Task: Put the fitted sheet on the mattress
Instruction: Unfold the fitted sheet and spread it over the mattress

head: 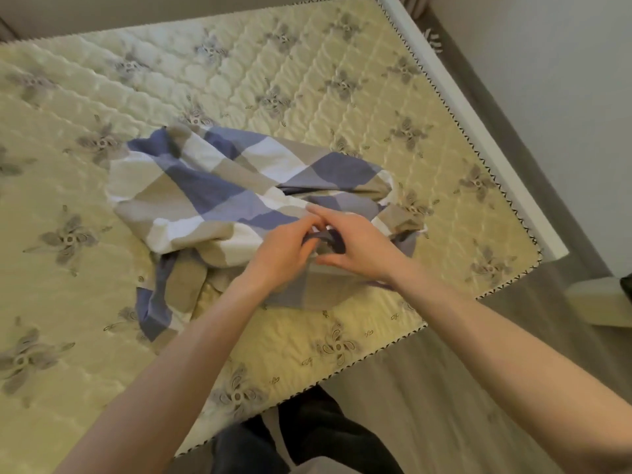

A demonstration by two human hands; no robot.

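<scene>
My left hand (280, 249) and right hand (359, 244) both pinch the bunched checked fitted sheet (212, 196), lying on the bare mattress (307, 80).

Left hand (281, 249), right hand (360, 244): curled grips.

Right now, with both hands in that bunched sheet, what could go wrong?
The checked fitted sheet lies wadded and twisted on the quilted mattress; left hand and right hand pinch one blue fold, perhaps not a corner, so it may go on misoriented. Pulling from there could drag the heap off the near edge.
</scene>
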